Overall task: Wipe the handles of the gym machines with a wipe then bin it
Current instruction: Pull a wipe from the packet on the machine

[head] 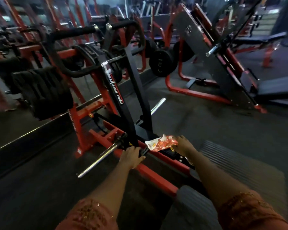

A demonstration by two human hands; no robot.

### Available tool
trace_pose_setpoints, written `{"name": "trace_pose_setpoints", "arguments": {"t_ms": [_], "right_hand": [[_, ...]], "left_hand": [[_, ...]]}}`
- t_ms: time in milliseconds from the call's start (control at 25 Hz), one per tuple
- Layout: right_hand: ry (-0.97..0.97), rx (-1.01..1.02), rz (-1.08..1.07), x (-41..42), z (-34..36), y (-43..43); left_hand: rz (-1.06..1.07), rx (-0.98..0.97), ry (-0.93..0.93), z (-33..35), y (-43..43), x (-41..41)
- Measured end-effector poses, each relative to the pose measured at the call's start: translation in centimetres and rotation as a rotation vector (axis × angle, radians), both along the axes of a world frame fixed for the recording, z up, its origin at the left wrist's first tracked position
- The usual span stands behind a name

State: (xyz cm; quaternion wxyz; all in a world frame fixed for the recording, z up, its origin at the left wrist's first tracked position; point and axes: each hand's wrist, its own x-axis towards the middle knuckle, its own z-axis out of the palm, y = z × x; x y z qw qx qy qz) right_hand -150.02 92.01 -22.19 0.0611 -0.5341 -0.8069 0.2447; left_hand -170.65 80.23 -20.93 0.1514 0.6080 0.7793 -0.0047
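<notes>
Seen from the head camera, the person's left hand [131, 156] curls its fingers round a short black handle [144, 152] low on the red-framed machine [156, 175]. A chrome bar [98, 161] juts out just to its left. The right hand [184, 145] touches the right edge of a red-and-white wipe packet [162, 143] lying on the machine between both hands. Blur hides whether its fingers pinch it.

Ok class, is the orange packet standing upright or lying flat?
Lying flat: the orange packet rests broad side up on the machine's frame, with the right hand at its right end.
</notes>
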Motion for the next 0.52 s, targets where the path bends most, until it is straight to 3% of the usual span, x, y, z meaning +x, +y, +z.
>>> {"name": "trace_pose_setpoints", "arguments": {"t_ms": [520], "right_hand": [[-0.129,-0.044,-0.113,-6.3,-11.5,16.5]], "left_hand": [[-0.196,-0.128,-0.125,-18.3,23.0,-3.5]]}}
